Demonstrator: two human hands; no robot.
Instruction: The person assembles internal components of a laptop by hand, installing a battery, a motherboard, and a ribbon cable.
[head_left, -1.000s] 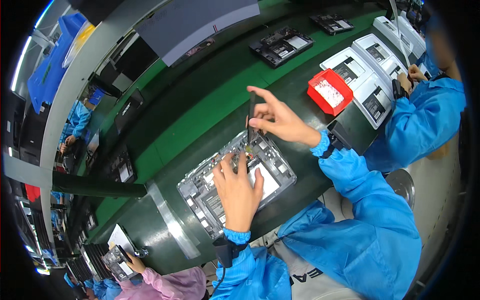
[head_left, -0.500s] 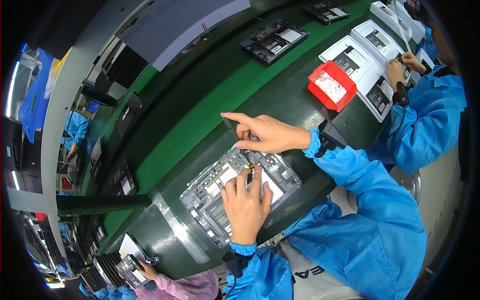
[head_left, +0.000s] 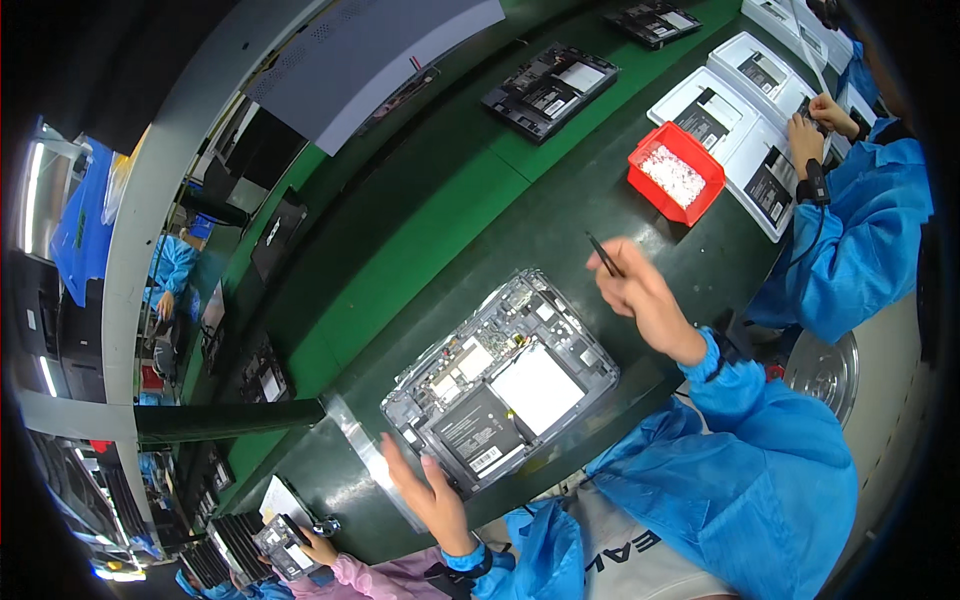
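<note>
An opened laptop base [head_left: 500,380] lies on the dark green bench before me, its inner side up. Inside it show a circuit board, a black battery [head_left: 478,438] and a white rectangular panel [head_left: 538,388]. My right hand [head_left: 645,300], slightly blurred, is raised to the right of the base, apart from it. Its fingers are closed around black tweezers [head_left: 603,256], whose tip points up and left. By the base's near left corner is my left hand [head_left: 432,500], open with fingers stretched out and holding nothing; whether it touches the case edge I cannot tell.
A red bin [head_left: 675,175] of small white pieces stands at the right, beside white laptop shells [head_left: 700,118]. A co-worker's hands [head_left: 815,130] work there. More laptop bases [head_left: 550,90] lie on the green strip [head_left: 440,235]. Clear tape [head_left: 365,450] crosses the bench at left.
Both hands have left the laptop's inside. My right hand moved right with the tweezers; my left hand moved left and down, its fingers now spread. The whole view has shifted slightly.
</note>
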